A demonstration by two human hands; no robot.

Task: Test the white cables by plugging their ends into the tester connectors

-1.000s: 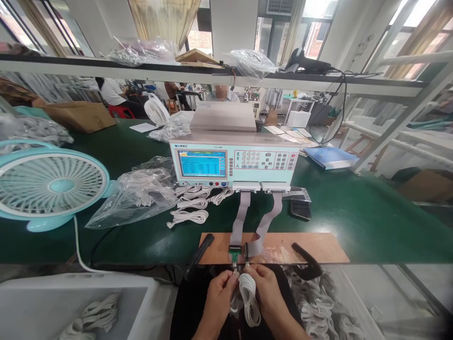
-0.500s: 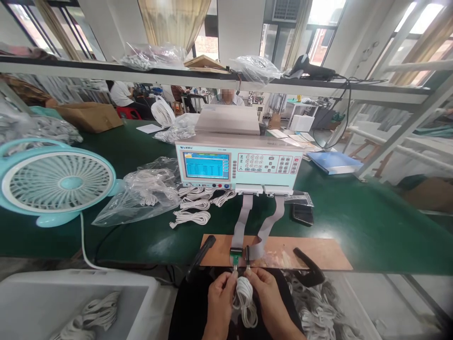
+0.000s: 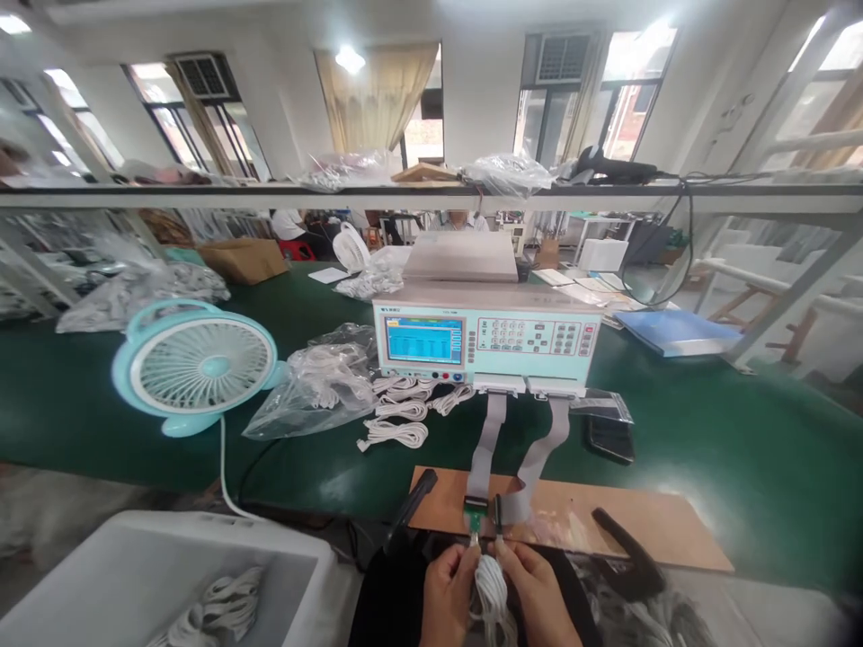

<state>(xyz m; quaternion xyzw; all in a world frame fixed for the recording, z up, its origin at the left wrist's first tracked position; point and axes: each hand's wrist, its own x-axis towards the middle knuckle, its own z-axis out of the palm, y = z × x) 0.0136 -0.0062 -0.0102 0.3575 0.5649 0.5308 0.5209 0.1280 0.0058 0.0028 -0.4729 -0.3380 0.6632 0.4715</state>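
A coiled white cable (image 3: 491, 589) hangs between my two hands. Its one end is pinched between the thumb and fingers of my left hand (image 3: 446, 593), at a small green circuit board (image 3: 475, 519) on a grey ribbon cable (image 3: 486, 445). With thumb and forefinger, my right hand (image 3: 541, 593) pinches the other end at the narrow black connector (image 3: 498, 514) of a second ribbon cable (image 3: 543, 454). Whether the plugs are fully seated is too small to tell. Both ribbons run up to the front of a tester (image 3: 532, 368) with a lit blue screen.
Behind the connectors lies a brown board (image 3: 566, 526) on the green table's edge. Several coiled white cables (image 3: 397, 435) lie left of the ribbons, near a plastic bag (image 3: 316, 386) and a blue fan (image 3: 202, 364). A white bin (image 3: 297, 557) with cables stands at lower left; a phone (image 3: 610, 440) lies right.
My head view has tilted up and turned left, so the scene sits lower and further right. Both hands keep their pinch on the cable ends at the connectors.
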